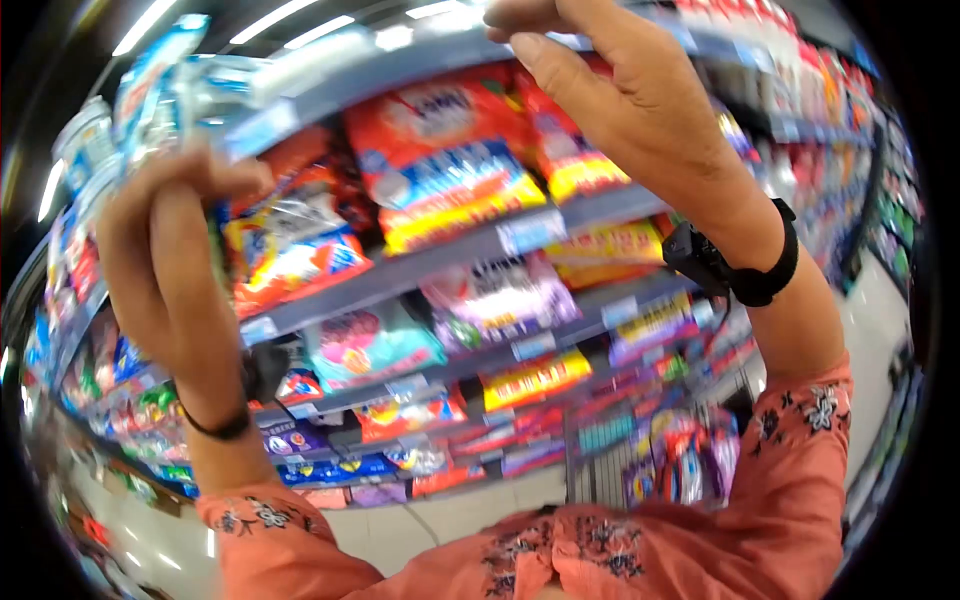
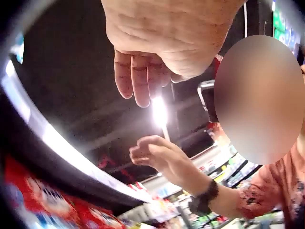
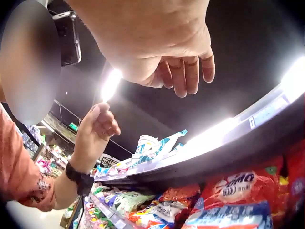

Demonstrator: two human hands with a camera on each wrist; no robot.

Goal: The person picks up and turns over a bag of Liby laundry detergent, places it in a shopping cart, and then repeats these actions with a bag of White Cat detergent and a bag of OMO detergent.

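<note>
In the head view both hands are raised before a shelf of bagged goods, holding nothing. The left hand (image 1: 175, 240), blurred, is in front of the shelf's left part with fingers bent loosely. The right hand (image 1: 640, 110) is higher, by the upper shelf edge, its fingers partly cut off by the frame. Between them lies a red, blue and yellow bag (image 1: 440, 150). The left wrist view has the left hand (image 2: 162, 43) with fingers hanging relaxed, and the right hand (image 2: 164, 155) beyond. In the right wrist view, the right hand's fingers (image 3: 183, 76) hang loosely too.
Lower shelves carry a teal bag (image 1: 370, 345), a purple and white bag (image 1: 500, 300) and a yellow packet (image 1: 537, 380). A wire cart (image 1: 595, 470) with colourful packs stands at the lower right, near the person's body. White tubs (image 1: 85, 135) stand at the upper left.
</note>
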